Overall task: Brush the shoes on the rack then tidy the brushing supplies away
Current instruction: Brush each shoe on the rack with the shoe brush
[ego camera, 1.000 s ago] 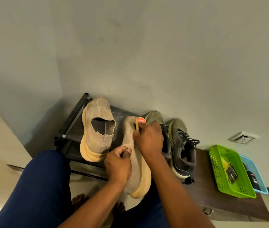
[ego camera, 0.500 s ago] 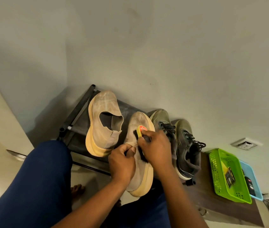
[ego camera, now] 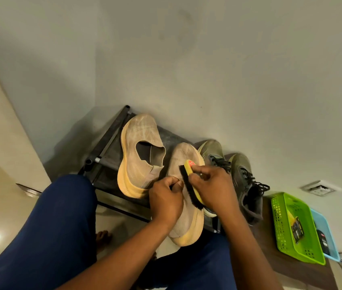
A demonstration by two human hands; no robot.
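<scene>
1. Nearest me, my left hand (ego camera: 166, 203) gripped the tan shoe (ego camera: 187, 218) at its collar, fingers curled in and thumb pinching the edge, so the shoe stayed put with its heel hanging off the front of the rack (ego camera: 107, 155).
2. My right hand (ego camera: 212, 189) was closed round the brush (ego camera: 191, 185), fingers wrapped over its yellow back, black bristles turned down against the upper, roughly mid-shoe and just beside my left thumb.
3. To do this stroke well, I judged I should keep the bristles flat to the fabric, press lightly, and work in short passes from collar toward toe, away from the holding fingers. The upper looked soft, so a hard push would probably only dent it; the left hand needed to brace from inside or behind.
4. I reckoned the sole edge would want a firmer, angled pass, since dirt seemed likely to sit in that seam.
5. Just beyond, the other tan shoe (ego camera: 143, 155) lay on the rack, touching or nearly touching the one in hand; I could not tell which.
6. Further right stood two olive laced shoes (ego camera: 243, 176), side by side, toes to the wall.
7. Farthest right, on the dark worktop (ego camera: 270, 248), sat a green basket (ego camera: 281, 222) and, behind it, a blue basket (ego camera: 323, 227), each holding small dark items; I took these as where the brush would go later.
</scene>
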